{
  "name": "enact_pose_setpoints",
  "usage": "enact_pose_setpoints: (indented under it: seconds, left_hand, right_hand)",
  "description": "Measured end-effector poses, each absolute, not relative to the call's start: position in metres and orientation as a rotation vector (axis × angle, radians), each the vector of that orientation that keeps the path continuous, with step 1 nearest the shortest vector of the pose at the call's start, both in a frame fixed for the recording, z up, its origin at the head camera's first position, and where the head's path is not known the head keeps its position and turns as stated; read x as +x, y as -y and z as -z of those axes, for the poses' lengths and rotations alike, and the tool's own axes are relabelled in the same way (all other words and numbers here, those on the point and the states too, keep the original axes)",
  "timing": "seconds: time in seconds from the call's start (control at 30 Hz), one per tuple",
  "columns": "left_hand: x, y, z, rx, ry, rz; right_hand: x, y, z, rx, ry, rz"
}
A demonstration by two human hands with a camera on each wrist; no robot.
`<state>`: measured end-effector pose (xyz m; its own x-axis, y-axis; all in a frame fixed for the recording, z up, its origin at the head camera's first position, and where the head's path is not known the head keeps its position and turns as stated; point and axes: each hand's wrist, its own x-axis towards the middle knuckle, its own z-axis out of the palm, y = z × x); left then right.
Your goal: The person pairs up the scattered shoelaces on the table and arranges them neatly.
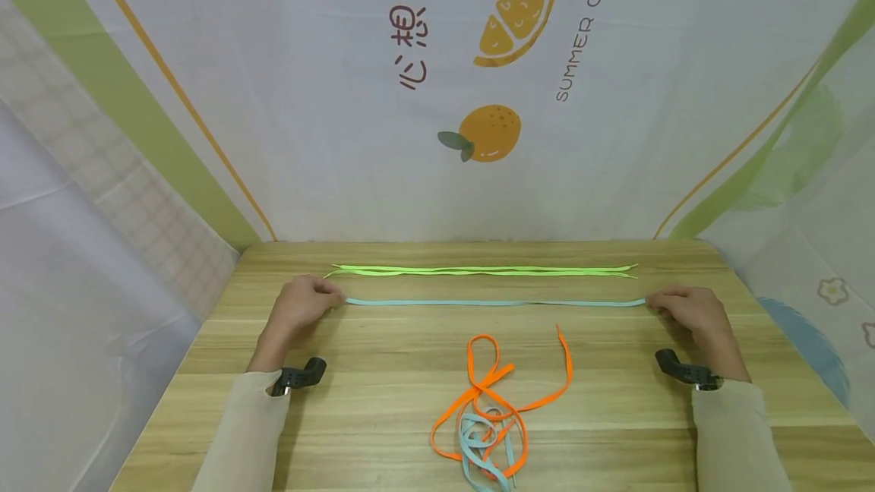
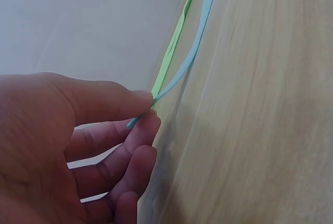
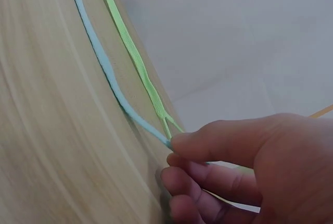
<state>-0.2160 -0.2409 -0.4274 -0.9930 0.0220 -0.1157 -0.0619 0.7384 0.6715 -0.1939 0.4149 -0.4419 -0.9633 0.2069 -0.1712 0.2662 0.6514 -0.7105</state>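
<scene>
A light blue shoelace (image 1: 437,302) stretches nearly straight across the table between the two hands. The left hand (image 1: 309,302) pinches its left end between thumb and index finger, and in the left wrist view the lace's tip (image 2: 134,122) pokes out past them. At the other end, the right hand (image 1: 693,313) pinches the lace just as closely, its tip hidden behind the thumb (image 3: 187,143). Behind this lace, two bright green shoelaces (image 1: 478,271) lie side by side, roughly parallel to it.
Nearer the front, an orange shoelace (image 1: 472,393) lies in loose loops, tangled with another light blue shoelace (image 1: 472,439). The wooden table (image 1: 369,370) meets a printed cloth (image 1: 342,173) at its back edge. Each wrist wears a black camera mount (image 1: 301,376).
</scene>
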Motion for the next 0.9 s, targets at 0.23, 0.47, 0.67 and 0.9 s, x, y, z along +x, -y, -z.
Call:
enact_pose_setpoints:
  seconds: [0.23,0.47,0.67,0.9]
  left_hand:
    - [-0.215,0.245,0.428,-0.06,-2.825,-1.101]
    - [-0.212,0.252,0.423,-0.084,-2.82,-1.113]
    - [-0.211,0.258,0.42,-0.112,-2.791,-1.165]
    - [-0.211,0.253,0.407,-0.062,-2.797,-1.178]
  right_hand:
    - [-0.193,-0.419,0.442,0.402,-2.789,1.222]
    - [-0.191,-0.426,0.44,0.409,-2.803,1.231]
    - [-0.186,-0.436,0.435,0.405,-2.786,1.279]
    - [-0.189,-0.437,0.424,0.401,-2.739,1.416]
